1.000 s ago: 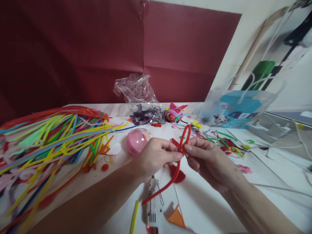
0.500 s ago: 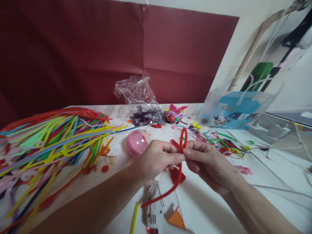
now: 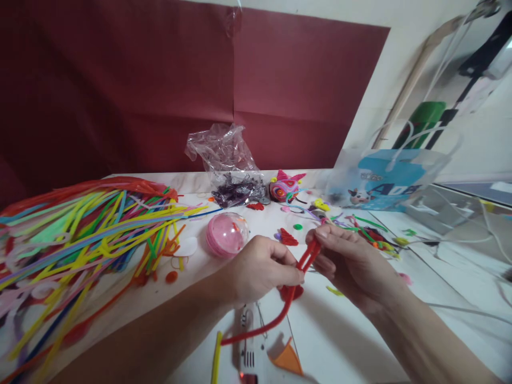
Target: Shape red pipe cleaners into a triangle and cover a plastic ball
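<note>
White plastic is showing closest to the viewer: a slotted tool [image 3: 248, 354] is lying toward the near edge of the tabletop [image 3: 332, 341], a small red light glowing at its end. A yellow strip [image 3: 216, 357] is lying on its left, and an orange triangular piece [image 3: 289, 360] is sitting on its right.

Over the tool, the loose tail of a fuzzy red stem [image 3: 280, 318] is curving down leftward; it could be snagging there if pulled low. The stem itself is hanging above the middle of the tabletop, being doubled into a narrow, two-strand fold. The left hand [image 3: 262, 269] is pinching the fold's lower end between thumb and fingers, while the right hand [image 3: 352, 256] is pinching its upper end. Any tighter shaping seems to be calling for a firm lower grip and a free tail.

A dark red piece [image 3: 296, 293] is lying beneath the hands, partly hidden. Beyond them, a pink ball [image 3: 224, 234] and a ridged red piece [image 3: 288, 238] are resting, with a heap of coloured stems [image 3: 108, 229] spreading along the left side. Near the far edge, a clear bag [image 3: 230, 149], a pink-eared figure [image 3: 285, 188] and, toward the far right corner, a blue carrier bag [image 3: 394, 173] are standing.
</note>
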A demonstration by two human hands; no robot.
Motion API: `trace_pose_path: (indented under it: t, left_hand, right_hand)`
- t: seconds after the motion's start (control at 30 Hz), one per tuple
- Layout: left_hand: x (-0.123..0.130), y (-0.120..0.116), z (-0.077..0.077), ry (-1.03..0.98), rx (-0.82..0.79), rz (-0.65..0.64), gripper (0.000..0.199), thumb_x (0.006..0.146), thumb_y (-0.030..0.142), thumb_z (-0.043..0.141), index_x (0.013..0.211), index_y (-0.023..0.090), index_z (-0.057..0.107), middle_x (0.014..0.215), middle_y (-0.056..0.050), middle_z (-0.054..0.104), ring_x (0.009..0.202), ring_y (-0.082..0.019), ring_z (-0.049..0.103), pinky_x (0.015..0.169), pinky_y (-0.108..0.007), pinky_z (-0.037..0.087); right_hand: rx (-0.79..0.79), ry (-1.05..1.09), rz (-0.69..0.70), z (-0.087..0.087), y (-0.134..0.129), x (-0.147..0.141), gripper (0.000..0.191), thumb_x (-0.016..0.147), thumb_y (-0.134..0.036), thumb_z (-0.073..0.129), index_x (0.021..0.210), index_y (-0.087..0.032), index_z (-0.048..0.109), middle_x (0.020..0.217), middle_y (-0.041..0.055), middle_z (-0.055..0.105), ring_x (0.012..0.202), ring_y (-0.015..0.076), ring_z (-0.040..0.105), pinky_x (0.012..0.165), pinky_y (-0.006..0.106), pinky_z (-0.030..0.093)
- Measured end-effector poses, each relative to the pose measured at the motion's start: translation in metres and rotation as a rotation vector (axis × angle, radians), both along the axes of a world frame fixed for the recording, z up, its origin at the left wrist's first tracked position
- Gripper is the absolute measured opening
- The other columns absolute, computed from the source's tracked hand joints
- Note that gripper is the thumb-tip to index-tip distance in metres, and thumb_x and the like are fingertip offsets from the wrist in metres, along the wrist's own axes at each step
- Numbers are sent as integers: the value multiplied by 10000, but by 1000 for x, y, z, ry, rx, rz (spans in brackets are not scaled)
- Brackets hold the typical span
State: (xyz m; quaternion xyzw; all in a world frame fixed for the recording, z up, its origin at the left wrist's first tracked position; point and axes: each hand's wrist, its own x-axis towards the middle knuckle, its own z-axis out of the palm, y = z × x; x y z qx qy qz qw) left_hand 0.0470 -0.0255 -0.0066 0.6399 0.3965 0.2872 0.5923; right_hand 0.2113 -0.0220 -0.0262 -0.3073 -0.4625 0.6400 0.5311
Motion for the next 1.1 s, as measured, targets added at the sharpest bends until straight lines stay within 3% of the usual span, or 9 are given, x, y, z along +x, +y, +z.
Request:
trace_pose_path:
  t: [0.2, 0.4, 1.1]
  left_hand:
    - [0, 3, -3, -101, -177, -95, 113, 624, 177, 630, 551, 122, 564, 461, 35, 483, 388, -34, 364, 400, -188, 244]
    - [-1, 2, -7, -150, -215, -148, 104, 645, 202, 648, 655, 104, 616, 500, 32, 474, 410, -23, 365, 408, -171, 253]
    - [2, 2, -7, -133, -206, -56, 168, 585, 219, 675, 546, 122, 543, 429, 50, 457, 370, -26, 350, 378, -182, 213]
  right_hand:
    - [10, 51, 20, 0, 1, 5, 325, 587, -338, 836, 604, -117, 600, 456, -16, 373, 399, 69, 312, 403, 150, 280]
    - [28, 64, -11, -2, 0, 5, 302, 608, -307, 842, 594, -114, 611, 436, -6, 396, 397, 68, 327, 397, 126, 281]
    - [42, 118, 25, -6, 3, 2, 319, 679, -297, 831, 612, -115, 577, 456, 0, 403, 404, 76, 339, 395, 131, 310]
